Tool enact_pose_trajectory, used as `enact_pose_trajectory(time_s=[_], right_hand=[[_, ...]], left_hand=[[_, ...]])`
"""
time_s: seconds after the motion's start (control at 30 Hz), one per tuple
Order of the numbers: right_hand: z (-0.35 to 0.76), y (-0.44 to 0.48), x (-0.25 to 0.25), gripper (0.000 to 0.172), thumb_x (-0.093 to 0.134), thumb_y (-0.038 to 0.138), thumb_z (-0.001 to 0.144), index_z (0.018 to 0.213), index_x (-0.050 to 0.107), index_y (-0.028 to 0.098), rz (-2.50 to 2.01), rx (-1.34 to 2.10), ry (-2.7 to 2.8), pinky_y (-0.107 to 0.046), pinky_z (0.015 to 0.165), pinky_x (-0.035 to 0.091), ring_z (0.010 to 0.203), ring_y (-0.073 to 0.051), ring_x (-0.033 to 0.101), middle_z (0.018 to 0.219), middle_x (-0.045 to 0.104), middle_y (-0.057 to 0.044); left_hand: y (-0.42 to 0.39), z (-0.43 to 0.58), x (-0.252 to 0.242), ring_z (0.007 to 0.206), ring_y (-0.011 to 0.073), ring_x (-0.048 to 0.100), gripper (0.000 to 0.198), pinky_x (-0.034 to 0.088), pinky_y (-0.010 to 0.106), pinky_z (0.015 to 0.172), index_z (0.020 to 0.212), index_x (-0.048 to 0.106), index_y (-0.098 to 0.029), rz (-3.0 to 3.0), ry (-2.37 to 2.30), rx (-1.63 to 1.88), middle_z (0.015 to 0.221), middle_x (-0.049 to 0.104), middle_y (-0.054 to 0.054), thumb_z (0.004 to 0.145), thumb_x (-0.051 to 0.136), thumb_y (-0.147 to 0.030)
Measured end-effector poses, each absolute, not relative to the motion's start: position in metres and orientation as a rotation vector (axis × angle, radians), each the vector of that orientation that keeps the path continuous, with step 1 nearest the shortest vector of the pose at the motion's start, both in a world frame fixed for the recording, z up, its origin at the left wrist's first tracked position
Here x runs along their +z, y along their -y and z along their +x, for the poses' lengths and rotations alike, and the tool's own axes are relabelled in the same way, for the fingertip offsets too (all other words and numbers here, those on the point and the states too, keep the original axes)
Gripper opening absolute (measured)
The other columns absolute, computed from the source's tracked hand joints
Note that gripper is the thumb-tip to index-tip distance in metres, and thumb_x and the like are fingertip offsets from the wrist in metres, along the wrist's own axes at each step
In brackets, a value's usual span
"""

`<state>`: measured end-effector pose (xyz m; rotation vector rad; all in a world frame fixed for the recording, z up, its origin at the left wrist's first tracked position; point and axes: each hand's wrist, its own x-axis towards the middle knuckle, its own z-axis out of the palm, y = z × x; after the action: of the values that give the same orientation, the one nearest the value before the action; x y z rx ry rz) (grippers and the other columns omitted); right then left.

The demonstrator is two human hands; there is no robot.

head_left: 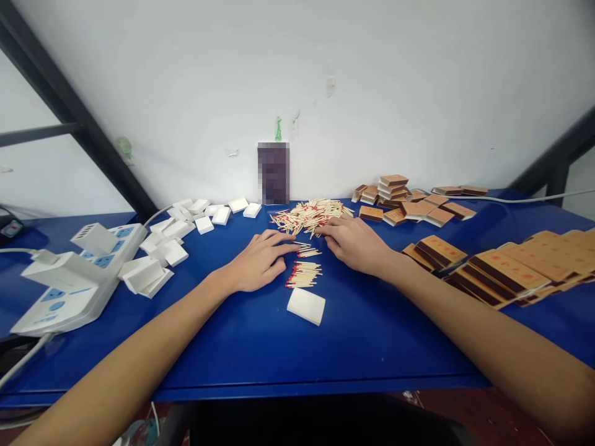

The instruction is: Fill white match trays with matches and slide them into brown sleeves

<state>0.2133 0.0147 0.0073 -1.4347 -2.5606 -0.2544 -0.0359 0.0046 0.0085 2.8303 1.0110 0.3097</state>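
My left hand [261, 260] lies low over the table with fingers stretched out and apart. Its fingertips touch a few loose matchsticks [308, 252]. Across from it, my right hand [352, 243] rests at the near edge of a heap of red-tipped matchsticks [312, 215]. Its fingers are slightly bent and apart, touching sticks; no grip shows. Below the fingertips a row of matchsticks [305, 274] lies side by side, red heads mostly to the left. Closer to me sits a white matchbox tray [306, 306], apparently face down.
White matchbox trays [174, 229] are scattered at the left beside a white power strip [93, 285] with plugs. Brown matchbox sleeves [506, 272] lie at the right, and more sleeves [418, 209] are piled farther back. A blurred dark rectangle [273, 173] stands against the wall.
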Motion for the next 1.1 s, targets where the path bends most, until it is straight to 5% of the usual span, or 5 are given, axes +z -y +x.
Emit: enact_pose_trajectory(time_s=[0.23, 0.77, 1.1], right_hand=[[0.2028, -0.0134, 0.0053, 0.038, 0.042, 0.014, 0.095, 0.124, 0.066, 0.018, -1.315, -0.284, 2.573, -0.039, 0.088, 0.040, 0.103, -0.027, 0.055, 0.110, 0.066, -0.013], [0.2023, -0.0146, 0.0021, 0.029, 0.046, 0.017, 0.094, 0.101, 0.074, 0.016, -1.317, -0.339, 2.624, -0.041, 0.086, 0.038, 0.106, -0.029, 0.054, 0.108, 0.068, -0.012], [0.2072, -0.0164, 0.0042, 0.028, 0.048, 0.018, 0.093, 0.103, 0.074, 0.016, -1.380, -0.316, 2.594, -0.040, 0.088, 0.037, 0.103, -0.028, 0.057, 0.105, 0.070, -0.011]], left_hand=[[-0.0027, -0.0332, 0.0119, 0.136, 0.0329, 0.036, 0.049, 0.035, 0.057, 0.105, 0.138, 0.053, -0.020, 2.818, -1.031, 0.232, 0.148, 0.048, 0.008, 0.092, 0.036, -0.021], [-0.0068, -0.0361, 0.0072, 0.124, 0.0244, 0.048, 0.047, 0.037, 0.046, 0.107, 0.132, 0.059, -0.020, 2.784, -0.926, 0.429, 0.133, 0.060, 0.005, 0.091, 0.037, -0.015], [-0.0059, -0.0361, 0.0075, 0.124, 0.0269, 0.046, 0.045, 0.036, 0.049, 0.105, 0.132, 0.058, -0.021, 2.807, -1.010, 0.361, 0.135, 0.058, 0.006, 0.092, 0.038, -0.019]])
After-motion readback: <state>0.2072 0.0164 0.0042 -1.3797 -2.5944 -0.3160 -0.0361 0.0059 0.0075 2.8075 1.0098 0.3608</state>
